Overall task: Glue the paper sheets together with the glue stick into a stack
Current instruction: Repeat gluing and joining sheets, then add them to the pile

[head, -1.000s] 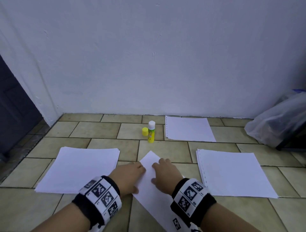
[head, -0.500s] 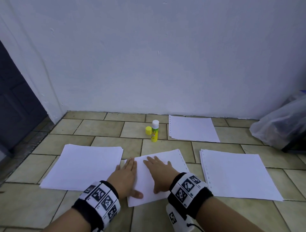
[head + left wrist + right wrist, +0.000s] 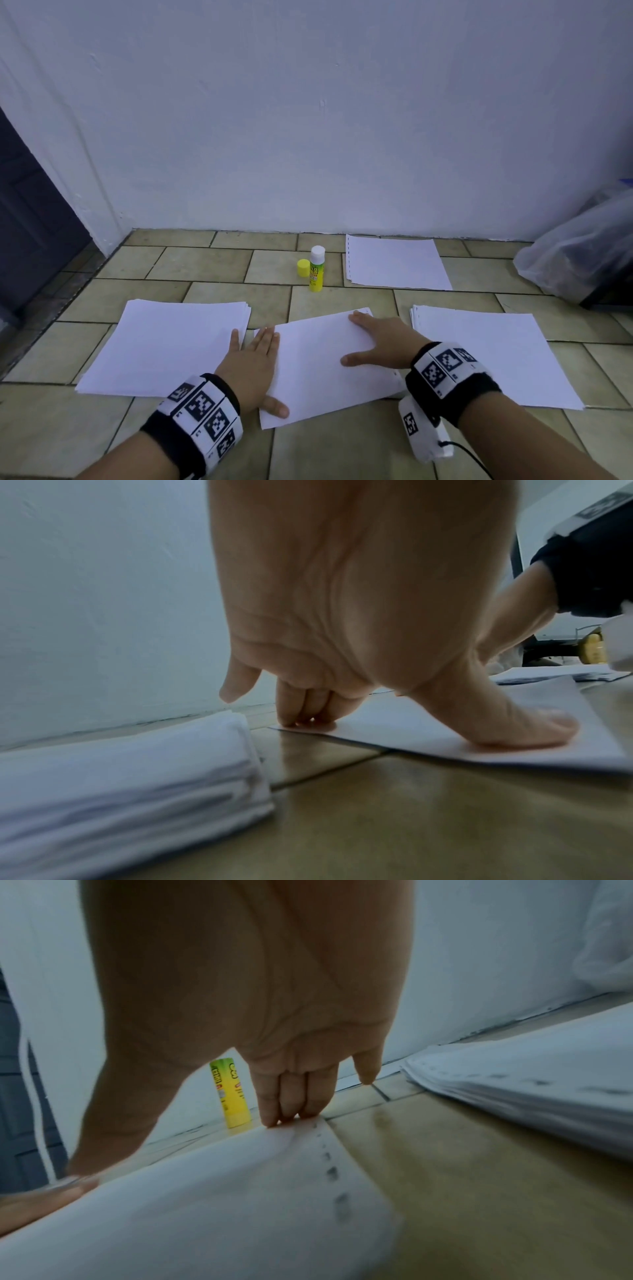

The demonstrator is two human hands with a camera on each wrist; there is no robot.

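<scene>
Both my hands have slid apart across the middle sheet (image 3: 325, 363) since a moment ago, and the sheet itself has swung from a diagonal to lie nearly square with the floor tiles.

Going from the left: a pile of paper (image 3: 168, 346) lies on the tiled floor (image 3: 219, 270), its right edge just beside my left hand (image 3: 251, 368). That hand lies flat with straight fingers, thumb and fingertips pressing the sheet's left border; it holds nothing. The sheet sits between the two near piles, close in front of me. My right hand (image 3: 380, 342) is likewise spread flat, fingertips on the far right corner by the punched margin, thumb pressing further in. Beyond the sheet, the glue stick (image 3: 316, 269) stands upright and uncapped, its yellow cap (image 3: 302, 268) touching or just beside it; I cannot tell which. Right of it lies a far pile (image 3: 394, 262), and nearer, a right pile (image 3: 486, 353) with punched edges.

Paper like this is light, limp and slippery on glazed tile, so I judge it best lifted by pinching a corner or edge, never dragged while glue is wet. The stick is small and rigid, easily gripped round its barrel.

A white wall (image 3: 342, 120) closes the far side, a dark door (image 3: 30, 222) stands left, and a clear plastic bag (image 3: 579, 257) slumps at far right.
</scene>
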